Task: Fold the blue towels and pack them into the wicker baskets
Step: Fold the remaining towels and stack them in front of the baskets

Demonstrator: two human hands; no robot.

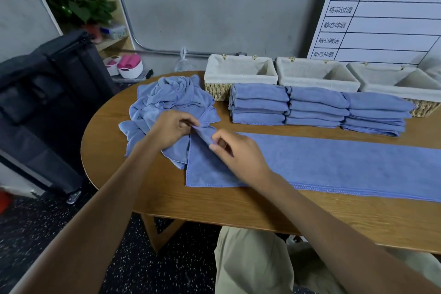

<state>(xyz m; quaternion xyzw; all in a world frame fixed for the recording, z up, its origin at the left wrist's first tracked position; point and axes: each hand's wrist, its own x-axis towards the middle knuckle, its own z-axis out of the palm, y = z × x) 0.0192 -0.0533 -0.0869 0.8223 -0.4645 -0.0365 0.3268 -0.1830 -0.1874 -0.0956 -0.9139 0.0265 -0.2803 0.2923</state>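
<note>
Both hands work the near-left corner of the long flat blue microfibre towel (334,164): the left hand (170,127) and right hand (235,150) each pinch its bunched edge. Its long axis runs off rightwards across the oval wooden counter (114,150) (right arm nearer). Beyond them wait three fabric-lined wicker baskets (241,74).

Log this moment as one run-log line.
stage: folding | both hands pinch corner of flat towel | unfolded pile left | folded stacks beside baskets | baskets: no towels visible
</note>
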